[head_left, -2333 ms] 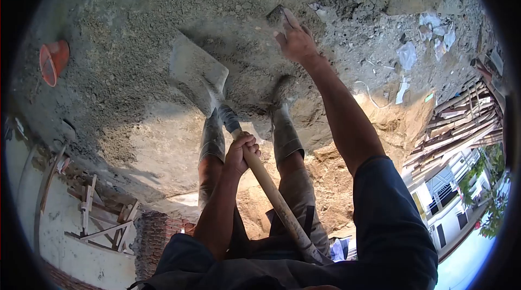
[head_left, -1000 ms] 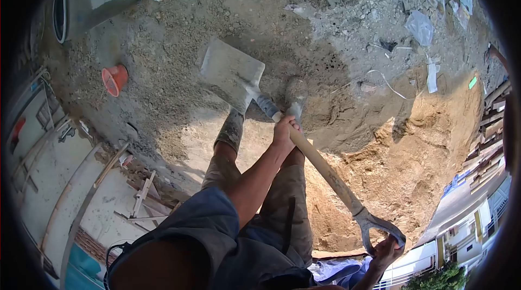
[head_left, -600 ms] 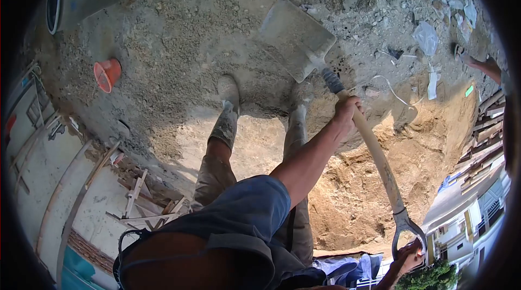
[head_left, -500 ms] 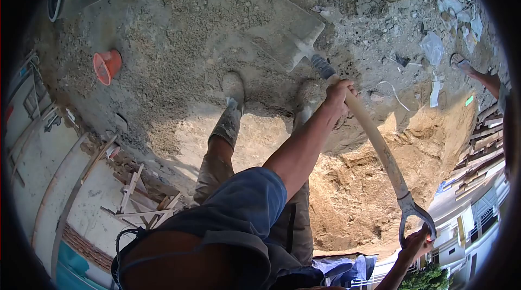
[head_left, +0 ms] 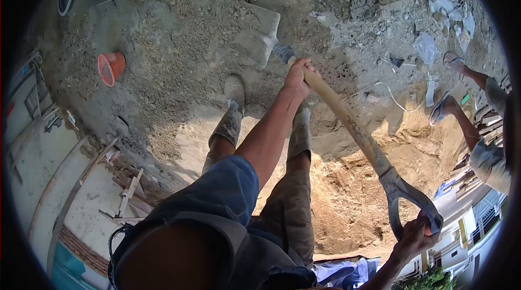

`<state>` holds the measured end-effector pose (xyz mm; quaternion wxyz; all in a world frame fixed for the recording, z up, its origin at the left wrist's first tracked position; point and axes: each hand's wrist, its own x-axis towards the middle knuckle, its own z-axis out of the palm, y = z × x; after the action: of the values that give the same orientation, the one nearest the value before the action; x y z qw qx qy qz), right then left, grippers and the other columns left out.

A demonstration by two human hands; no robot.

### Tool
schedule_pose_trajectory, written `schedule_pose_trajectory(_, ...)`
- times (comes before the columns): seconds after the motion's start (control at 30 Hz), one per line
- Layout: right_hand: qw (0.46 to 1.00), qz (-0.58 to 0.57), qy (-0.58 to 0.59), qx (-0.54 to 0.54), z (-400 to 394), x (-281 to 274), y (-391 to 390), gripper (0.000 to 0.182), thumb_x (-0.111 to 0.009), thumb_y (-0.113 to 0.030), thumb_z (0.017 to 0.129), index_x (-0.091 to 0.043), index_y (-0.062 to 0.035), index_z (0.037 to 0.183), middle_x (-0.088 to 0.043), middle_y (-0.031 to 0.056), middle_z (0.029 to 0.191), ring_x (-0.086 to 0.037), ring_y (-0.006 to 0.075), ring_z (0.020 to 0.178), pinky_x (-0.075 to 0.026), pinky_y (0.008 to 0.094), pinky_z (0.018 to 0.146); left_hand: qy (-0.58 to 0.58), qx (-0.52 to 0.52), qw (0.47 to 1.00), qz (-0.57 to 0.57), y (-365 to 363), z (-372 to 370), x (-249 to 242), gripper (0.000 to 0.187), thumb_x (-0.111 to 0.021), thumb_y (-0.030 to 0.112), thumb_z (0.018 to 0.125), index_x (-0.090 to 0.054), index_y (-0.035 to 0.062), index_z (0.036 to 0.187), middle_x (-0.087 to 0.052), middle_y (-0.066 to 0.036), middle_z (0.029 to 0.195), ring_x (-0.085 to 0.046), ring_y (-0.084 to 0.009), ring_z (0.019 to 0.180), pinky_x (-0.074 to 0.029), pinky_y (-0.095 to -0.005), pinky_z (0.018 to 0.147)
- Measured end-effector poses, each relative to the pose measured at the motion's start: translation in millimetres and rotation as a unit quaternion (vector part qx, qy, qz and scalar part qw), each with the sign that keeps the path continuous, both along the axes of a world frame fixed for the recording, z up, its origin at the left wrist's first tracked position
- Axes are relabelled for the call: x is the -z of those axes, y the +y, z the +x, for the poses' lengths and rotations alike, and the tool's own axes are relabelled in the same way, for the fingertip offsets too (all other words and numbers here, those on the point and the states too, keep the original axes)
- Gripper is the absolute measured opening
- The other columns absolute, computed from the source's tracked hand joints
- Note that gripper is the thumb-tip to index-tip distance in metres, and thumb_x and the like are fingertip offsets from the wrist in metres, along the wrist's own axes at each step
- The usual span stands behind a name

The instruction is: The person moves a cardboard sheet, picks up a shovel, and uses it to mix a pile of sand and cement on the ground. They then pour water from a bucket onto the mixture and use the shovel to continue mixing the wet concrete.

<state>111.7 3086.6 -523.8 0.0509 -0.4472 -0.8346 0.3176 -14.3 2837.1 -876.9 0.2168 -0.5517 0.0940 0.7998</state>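
A long-handled shovel [head_left: 347, 116] slants across the view, its wooden shaft running from upper centre to lower right. Its flat metal blade [head_left: 259, 37] lies on the grey, loose soil, with some soil over it. My left hand [head_left: 300, 77] is wrapped round the shaft just behind the dark-wrapped socket. At the lower right, my right hand [head_left: 418, 234] grips the D-shaped handle end. My muddy boots [head_left: 234, 92] stand on the ground between the blade and my body; the right boot is partly behind my left forearm.
An orange bucket [head_left: 112, 68] sits at left. Plastic scraps [head_left: 425, 48] and a white strip lie at upper right. Another person's sandalled feet [head_left: 444, 108] stand at the right edge. Lower right of centre is sunlit, uneven tan earth [head_left: 347, 197]. Wooden pieces [head_left: 128, 195] lie at lower left.
The shovel blade and my left hand have moved left and slightly up in view. My right hand has shifted little. More of the other person's legs shows at right.
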Motion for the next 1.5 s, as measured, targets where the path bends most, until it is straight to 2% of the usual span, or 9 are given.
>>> schedule_pose_trajectory(0.13, 0.967, 0.068, 0.038, -0.241, 72, 12, 6, 0.022, -0.057, -0.02, 0.078, -0.046, -0.0016, 0.076, -0.045, 0.0051, 0.068, -0.046, 0.0155, 0.058, -0.036, 0.0277, 0.052, 0.074, -0.12, 0.978, 0.153, -39, 30, -10, 0.021, -0.05, 0.013, 0.08, -0.041, 0.0143, 0.061, -0.042, 0.005, 0.055, -0.043, -0.0074, 0.051, -0.041, -0.0259, 0.055)
schedule_pose_trajectory(0.27, 0.988, 0.11, -0.018, -0.103, 115, 6, 24, 0.021, -0.056, -0.015, 0.077, -0.043, -0.002, 0.068, -0.044, 0.0046, 0.066, -0.041, 0.0146, 0.056, -0.034, 0.0269, 0.052, 0.06, -0.039, 0.994, 0.079, -22, 69, -32, 0.021, -0.052, 0.014, 0.078, -0.041, 0.0158, 0.06, -0.041, 0.005, 0.055, -0.041, -0.007, 0.05, -0.041, -0.0252, 0.055)
schedule_pose_trajectory(0.4, 0.982, -0.073, 0.002, 0.173, 159, -32, 60, 0.014, -0.057, -0.01, 0.082, -0.046, -0.006, 0.073, -0.04, -0.0018, 0.061, -0.039, 0.0083, 0.051, -0.031, 0.0212, 0.046, -0.011, 0.096, 0.995, 0.01, 68, 92, -36, 0.019, -0.058, 0.016, 0.076, -0.043, 0.0146, 0.064, -0.042, 0.002, 0.057, -0.041, -0.0136, 0.05, -0.042, -0.0277, 0.056)
schedule_pose_trajectory(0.6, 0.996, 0.006, -0.061, 0.067, 98, -70, 75, 0.02, -0.058, -0.01, 0.081, -0.059, 0.0037, 0.096, -0.06, 0.0062, 0.078, -0.049, 0.0082, 0.05, -0.036, 0.0188, 0.041, -0.089, 0.102, 0.99, 0.025, 125, 66, -41, 0.013, -0.056, 0.011, 0.078, -0.045, 0.011, 0.071, -0.042, 0.0, 0.058, -0.044, -0.014, 0.051, -0.041, -0.0323, 0.052)
schedule_pose_trajectory(0.73, 0.989, -0.066, -0.105, 0.077, 2, 14, 26, 0.026, -0.059, -0.014, 0.083, -0.04, -0.0162, 0.065, -0.039, -0.0074, 0.051, -0.031, 0.0009, 0.038, -0.018, 0.0199, 0.034, -0.089, 0.017, 0.995, -0.03, -3, 23, 32, 0.014, -0.054, 0.01, 0.079, -0.044, 0.011, 0.07, -0.041, 0.0, 0.058, -0.041, -0.0132, 0.049, -0.04, -0.0313, 0.052)
schedule_pose_trajectory(1.0, 0.967, -0.041, -0.014, -0.252, -163, 55, -190, 0.007, -0.057, -0.008, 0.08, -0.054, -0.0012, 0.081, -0.051, -0.0018, 0.066, -0.04, 0.0041, 0.052, -0.03, 0.0214, 0.045, -0.048, -0.154, 0.983, -0.09, -243, -40, 30, 0.013, -0.042, 0.012, 0.087, -0.043, 0.01, 0.075, -0.04, 0.001, 0.056, -0.04, -0.0137, 0.05, -0.042, -0.0294, 0.05)
schedule_pose_trajectory(1.2, 0.796, -0.03, 0.087, -0.598, -144, 52, -326, 0.012, -0.063, -0.006, 0.068, -0.056, -0.0082, 0.077, -0.051, 0.006, 0.062, -0.052, 0.022, 0.052, -0.04, 0.0295, 0.048, 0.157, -0.334, 0.929, 0.018, -455, 115, 30, 0.02, -0.05, 0.016, 0.078, -0.045, 0.0127, 0.058, -0.043, 0.003, 0.053, -0.048, -0.0118, 0.054, -0.044, -0.0275, 0.062)
schedule_pose_trajectory(1.33, 0.725, -0.129, 0.133, -0.663, -115, 31, -352, 0.027, -0.075, -0.006, 0.06, -0.052, -0.0101, 0.074, -0.05, 0.0026, 0.06, -0.051, 0.0177, 0.051, -0.037, 0.0291, 0.045, 0.242, -0.426, 0.867, 0.093, -484, 160, -51, 0.019, -0.051, 0.013, 0.079, -0.046, 0.0121, 0.06, -0.045, 0.005, 0.058, -0.045, -0.0075, 0.056, -0.041, -0.0246, 0.06)
schedule_pose_trajectory(1.5, 0.868, -0.032, 0.054, -0.493, -128, 22, -279, 0.02, -0.067, -0.015, 0.071, -0.049, -0.0055, 0.072, -0.048, 0.0072, 0.06, -0.05, 0.0224, 0.051, -0.038, 0.03, 0.049, 0.149, -0.381, 0.909, 0.081, -415, 85, -78, 0.019, -0.051, 0.012, 0.082, -0.045, 0.0114, 0.063, -0.046, 0.003, 0.062, -0.045, -0.0092, 0.059, -0.041, -0.0279, 0.063)
